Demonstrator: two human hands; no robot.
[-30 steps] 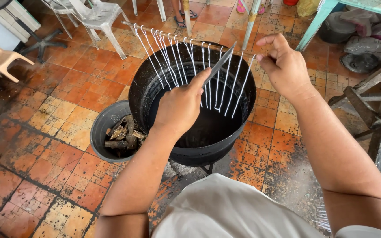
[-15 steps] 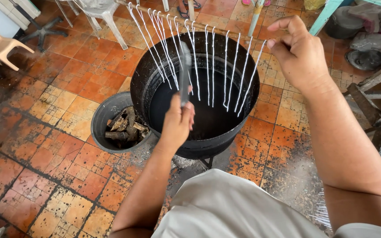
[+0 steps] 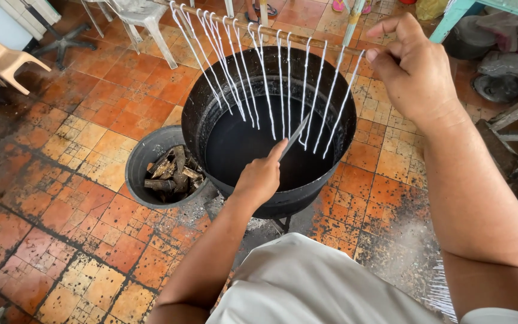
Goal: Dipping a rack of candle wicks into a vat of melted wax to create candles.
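**Thin candles hang over a black pot, a blade at their tips**

While the right hand [image 3: 415, 69] grips the end of a wooden stick [image 3: 271, 31] at about 1 o'clock, a row of thin white candles [image 3: 280, 84] hangs from that stick above the big black pot [image 3: 211, 102]. The stick runs from 11 o'clock to 1 o'clock across the pot's mouth. The left hand [image 3: 262, 177], near the centre, is closed around the handle of a narrow knife [image 3: 295, 135]; its blade points up to 1 o'clock and reaches the lower ends of the candles. The pot holds a dark liquid. Just beside the pot, at 9 o'clock, stands a smaller black bucket [image 3: 142, 162] with pieces of wood [image 3: 172, 174] inside. The floor has orange tiles [image 3: 73, 198].
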